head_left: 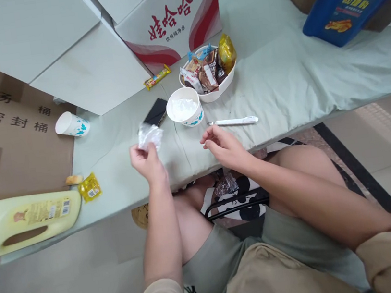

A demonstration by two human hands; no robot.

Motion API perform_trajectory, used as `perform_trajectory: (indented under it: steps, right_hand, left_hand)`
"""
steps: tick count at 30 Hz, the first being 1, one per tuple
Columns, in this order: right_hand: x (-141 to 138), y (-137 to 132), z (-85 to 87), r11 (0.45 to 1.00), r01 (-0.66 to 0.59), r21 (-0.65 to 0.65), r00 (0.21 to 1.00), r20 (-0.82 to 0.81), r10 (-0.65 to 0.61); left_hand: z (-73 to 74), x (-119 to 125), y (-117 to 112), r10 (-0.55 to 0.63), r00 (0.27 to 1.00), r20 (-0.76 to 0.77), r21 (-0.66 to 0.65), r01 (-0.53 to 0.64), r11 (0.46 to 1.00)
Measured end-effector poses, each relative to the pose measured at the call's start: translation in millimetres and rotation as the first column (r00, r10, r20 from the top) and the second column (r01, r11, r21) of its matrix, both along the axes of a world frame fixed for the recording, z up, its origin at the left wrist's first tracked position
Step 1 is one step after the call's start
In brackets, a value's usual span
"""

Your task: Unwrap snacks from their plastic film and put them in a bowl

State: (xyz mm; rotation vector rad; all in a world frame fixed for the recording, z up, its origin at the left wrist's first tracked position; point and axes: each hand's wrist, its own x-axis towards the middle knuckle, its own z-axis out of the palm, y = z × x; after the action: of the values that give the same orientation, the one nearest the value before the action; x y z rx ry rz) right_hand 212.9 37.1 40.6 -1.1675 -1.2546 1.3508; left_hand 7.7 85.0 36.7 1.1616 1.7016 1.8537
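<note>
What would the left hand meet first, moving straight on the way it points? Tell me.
Probably the black smartphone, lying on the cloth-covered table just beyond the crumpled wrapper that the left hand pinches. The hand's height is unclear, so it might pass above.

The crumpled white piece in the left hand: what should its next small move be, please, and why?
Probably the left hand should bring the crumpled white piece over the open cup: the hand pinches the piece, and the cup, standing nearby, holds similar-looking white material.

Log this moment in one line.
left hand: pinching crumpled whitish sheet | right hand: empty, near white pen-shaped tool | paper cup: upright, white material inside
</note>
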Motion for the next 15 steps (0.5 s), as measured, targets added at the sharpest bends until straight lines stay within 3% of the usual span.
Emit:
perform_trajectory:
  steps: [3,6,9,12,15]
  right_hand:
    - [-2.7,0.3,-2.2,0.998,-0.055,0.011,0.997,0.051,0.054]
    - [-4.5,1.0,-2.3,0.994,-0.104,0.045,0.986,0.132,0.097]
    - [-5.3,1.3,-0.7,0.986,-0.136,0.092,0.976,0.182,0.118]
    - [-5.8,2.4,0.6,0.983,-0.146,0.11,0.971,0.204,0.121]
    - [-6.1,4.5,0.9,0.982,-0.141,0.125,0.966,0.235,0.108]
  left_hand:
    - [2.2,-16.5,-5.7,0.142,0.979,-0.146,-0.073,-0.154,0.985]
    - [8.3,-11.7,-5.5,0.057,0.954,-0.296,-0.131,-0.1,0.986]
    - [24.7,8.4,12.5,-0.067,0.865,-0.497,-0.107,0.015,0.994]
    - [44.2,35.1,44.0,-0.253,0.646,-0.72,-0.242,0.109,0.964]
    - [57.7,62.2,76.0,-0.515,0.345,-0.785,-0.517,0.094,0.851]
